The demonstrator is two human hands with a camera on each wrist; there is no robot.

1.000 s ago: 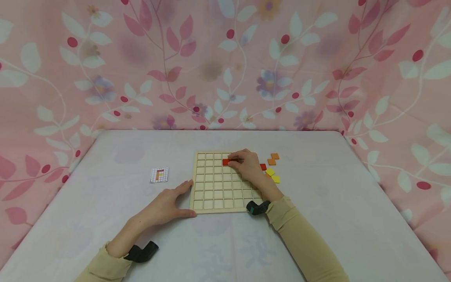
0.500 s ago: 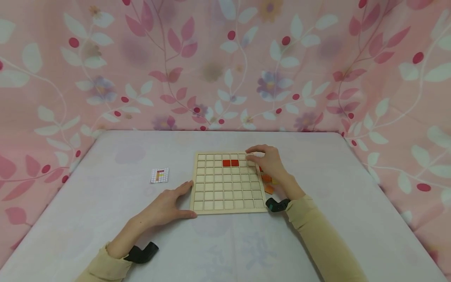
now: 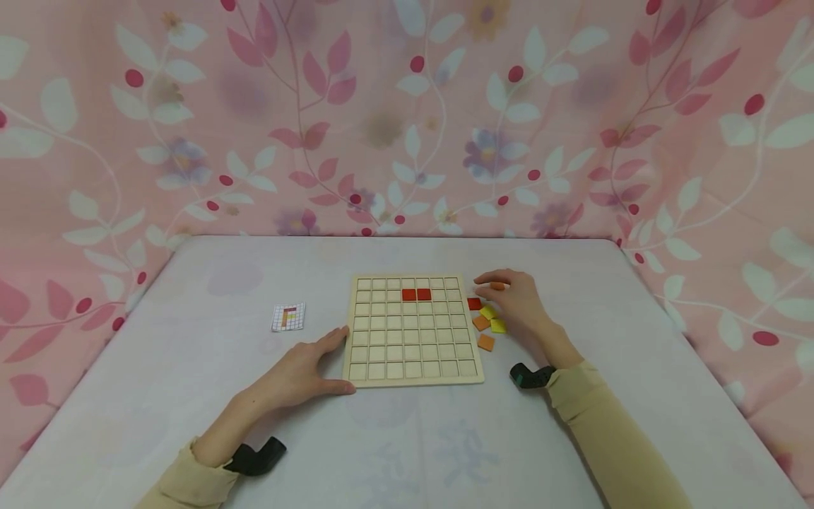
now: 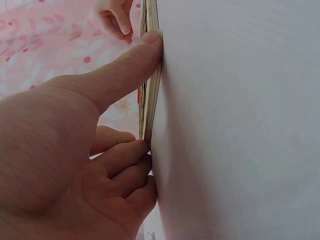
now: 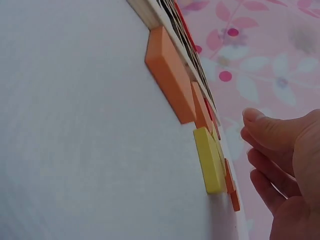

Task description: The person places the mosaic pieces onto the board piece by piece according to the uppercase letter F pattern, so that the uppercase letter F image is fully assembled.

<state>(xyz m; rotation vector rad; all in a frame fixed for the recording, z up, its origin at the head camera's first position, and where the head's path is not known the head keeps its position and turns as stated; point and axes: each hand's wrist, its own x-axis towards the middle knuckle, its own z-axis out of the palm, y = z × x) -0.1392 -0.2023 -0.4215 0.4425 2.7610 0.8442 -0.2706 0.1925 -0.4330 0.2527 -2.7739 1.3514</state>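
2 red square tiles (image 3: 409,295) sit adjacent in the wooden grid board (image 3: 395,336), 2nd row from the far edge. the left hand (image 3: 295,371), thumb and fingers spread, touches the board's left side. the right hand (image 3: 518,300), loosely parted and gripping nothing, is over an orange tile (image 3: 498,286) near 2 yellow tiles (image 3: 499,326).

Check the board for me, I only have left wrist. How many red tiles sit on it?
Observer: Two red tiles, side by side on the board.
Operator: Any yellow tiles about?
Observer: Two yellow tiles, loose on the table to the right of the board.
Operator: Right hand pinching anything?
Observer: Right wrist view shows no tile between its thumb and fingers.
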